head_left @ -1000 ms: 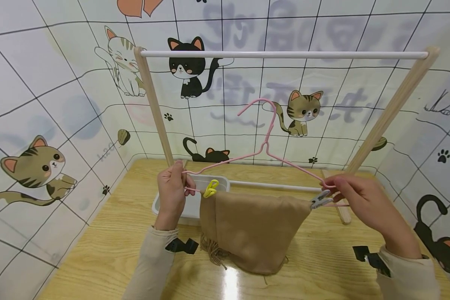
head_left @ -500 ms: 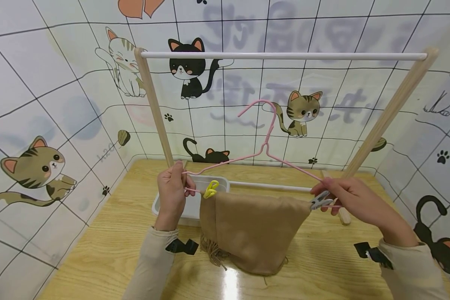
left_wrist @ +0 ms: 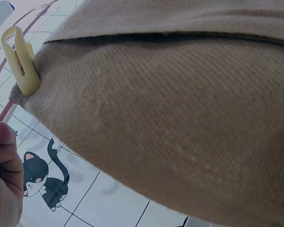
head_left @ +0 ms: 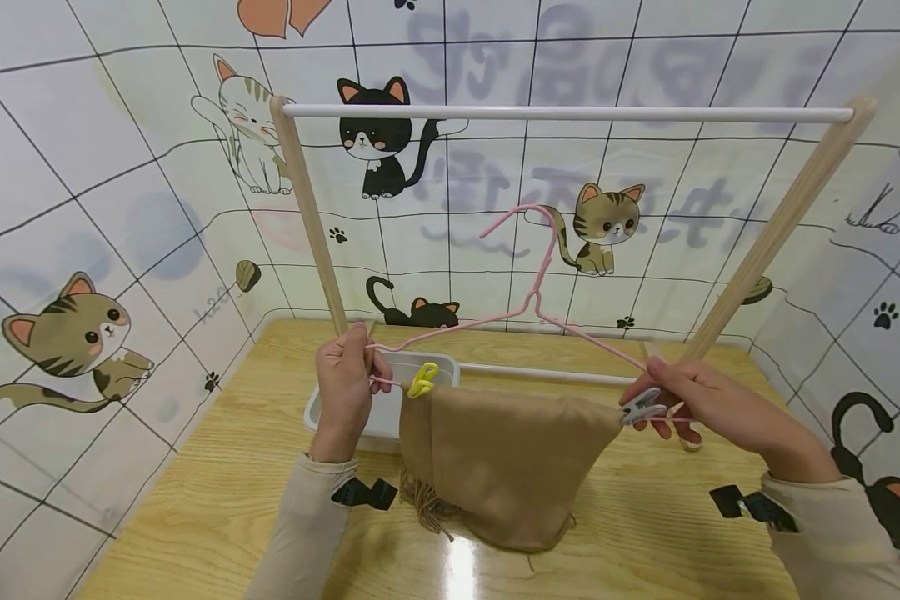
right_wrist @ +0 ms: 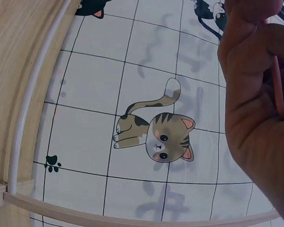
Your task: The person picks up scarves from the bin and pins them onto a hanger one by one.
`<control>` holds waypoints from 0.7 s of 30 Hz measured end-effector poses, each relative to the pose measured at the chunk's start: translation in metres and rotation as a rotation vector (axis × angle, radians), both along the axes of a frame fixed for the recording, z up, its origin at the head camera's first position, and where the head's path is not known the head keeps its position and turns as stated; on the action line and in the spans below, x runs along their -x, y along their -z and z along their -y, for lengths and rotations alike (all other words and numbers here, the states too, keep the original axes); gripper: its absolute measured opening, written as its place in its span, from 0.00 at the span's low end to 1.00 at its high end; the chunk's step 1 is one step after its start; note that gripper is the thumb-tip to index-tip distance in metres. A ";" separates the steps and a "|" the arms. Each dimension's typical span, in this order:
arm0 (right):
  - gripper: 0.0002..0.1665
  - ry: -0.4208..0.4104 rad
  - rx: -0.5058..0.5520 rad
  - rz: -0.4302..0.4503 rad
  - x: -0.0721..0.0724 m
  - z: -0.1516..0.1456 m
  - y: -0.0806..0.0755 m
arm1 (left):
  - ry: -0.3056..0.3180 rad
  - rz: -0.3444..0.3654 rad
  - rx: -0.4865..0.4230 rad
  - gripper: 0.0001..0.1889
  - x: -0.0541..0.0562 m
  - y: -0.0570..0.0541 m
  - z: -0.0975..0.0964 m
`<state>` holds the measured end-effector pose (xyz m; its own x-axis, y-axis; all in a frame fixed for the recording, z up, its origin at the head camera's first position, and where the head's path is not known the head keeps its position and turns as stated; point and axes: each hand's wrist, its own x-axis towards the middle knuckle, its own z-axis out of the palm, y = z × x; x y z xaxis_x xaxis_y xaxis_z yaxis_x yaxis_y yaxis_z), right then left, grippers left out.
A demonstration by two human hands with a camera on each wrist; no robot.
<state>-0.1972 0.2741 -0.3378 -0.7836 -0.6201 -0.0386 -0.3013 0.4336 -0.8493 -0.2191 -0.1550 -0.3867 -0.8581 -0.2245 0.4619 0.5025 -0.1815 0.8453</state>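
Observation:
A pink wire hanger [head_left: 465, 322] is held up by both hands, its hook upward and pointing left. Over its lower bar hangs a folded tan scarf [head_left: 510, 458] with fringe at the lower left. A yellow clothespin [head_left: 423, 380] clips the scarf's left top corner, also seen as a pale yellow clothespin [left_wrist: 21, 61] in the left wrist view. At the right corner sits a grey clothespin [head_left: 641, 407]. My left hand [head_left: 345, 387] grips the hanger's left end. My right hand [head_left: 708, 408] grips the right end, fingers close behind the grey clothespin.
A wooden rack with a white top rail [head_left: 570, 112] stands behind the hanger. Its lower white bar [head_left: 547, 373] runs low near the table. Behind the left hand is a white plastic tray [head_left: 382, 437] on the wooden table [head_left: 217, 500]. A cat-print sheet [head_left: 450, 175] covers the walls.
My right hand has shifted its hold inward on the hanger's right end, its fingers now lower around the bar by the grey clothespin. The hook has tipped slightly right and down. My left hand stays put.

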 end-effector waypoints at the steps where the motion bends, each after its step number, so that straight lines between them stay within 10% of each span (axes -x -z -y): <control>1: 0.37 -0.008 -0.004 0.013 0.000 -0.001 0.000 | 0.001 -0.002 0.000 0.33 0.000 0.000 0.000; 10: 0.38 -0.037 -0.020 0.106 0.000 -0.005 0.004 | 0.007 -0.007 -0.001 0.32 0.000 0.000 0.000; 21: 0.36 0.049 0.033 -0.007 -0.008 -0.004 0.010 | 0.046 0.004 0.016 0.30 0.001 -0.001 0.003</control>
